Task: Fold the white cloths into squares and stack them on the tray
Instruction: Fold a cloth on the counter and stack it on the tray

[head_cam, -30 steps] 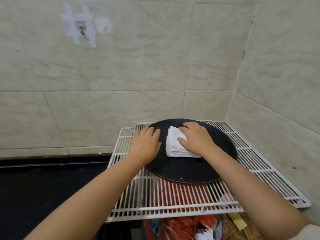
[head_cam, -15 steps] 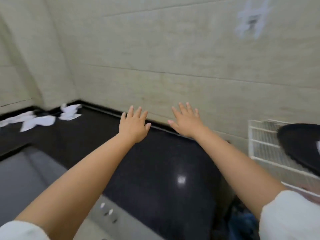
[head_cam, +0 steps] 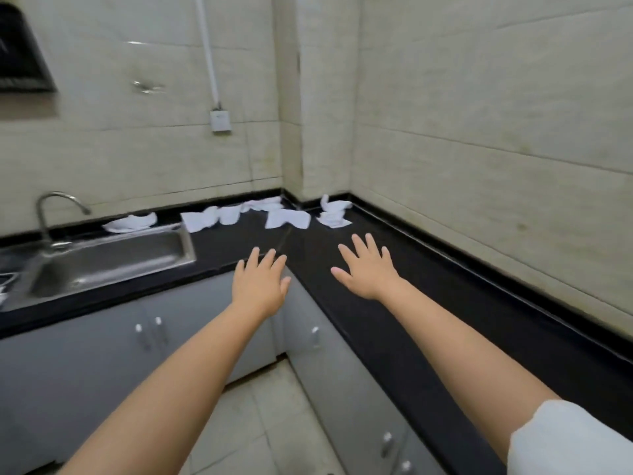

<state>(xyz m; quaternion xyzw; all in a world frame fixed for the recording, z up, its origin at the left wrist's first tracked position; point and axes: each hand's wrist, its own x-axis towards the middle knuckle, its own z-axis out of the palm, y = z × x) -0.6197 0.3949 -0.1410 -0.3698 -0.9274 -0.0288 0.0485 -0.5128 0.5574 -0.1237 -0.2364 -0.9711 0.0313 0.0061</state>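
Two bare hands out in front, both empty, fingers spread and straight, holding nothing. Left hand (head_cam: pixel 261 285) over the inner corner of the black countertop (head_cam: pixel 428 286), partly above the grey cabinet doors (head_cam: pixel 102 354) below that corner. Right hand (head_cam: pixel 368 269) just right of it, over the bare black surface, well short of the cloths; touching the surface or only above it, hard to say from this angle.

Several white cloths (head_cam: pixel 287 219) lying loose and crumpled at the far corner of the countertop, against the tiled wall (head_cam: pixel 479 132). One crumpled cloth (head_cam: pixel 130 223) at the far left end of the row, behind the steel sink (head_cam: pixel 109 262). Next toward the corner, a flatter cloth (head_cam: pixel 200 221) beside the sink's far right corner, with another small piece (head_cam: pixel 230 216) touching or overlapping it. Deepest in the corner, a bunched cloth (head_cam: pixel 334 212), partly standing up. None folded into a square. No tray in view.

Curved tap (head_cam: pixel 51 214) behind the sink's left part. White wall socket (head_cam: pixel 220 121) on the tiles above the cloths, with a white pipe (head_cam: pixel 209 53) running up from it. Pale floor tiles (head_cam: pixel 260 423) below the cabinet doors. White sleeve (head_cam: pixel 565 440) at the lower right edge.
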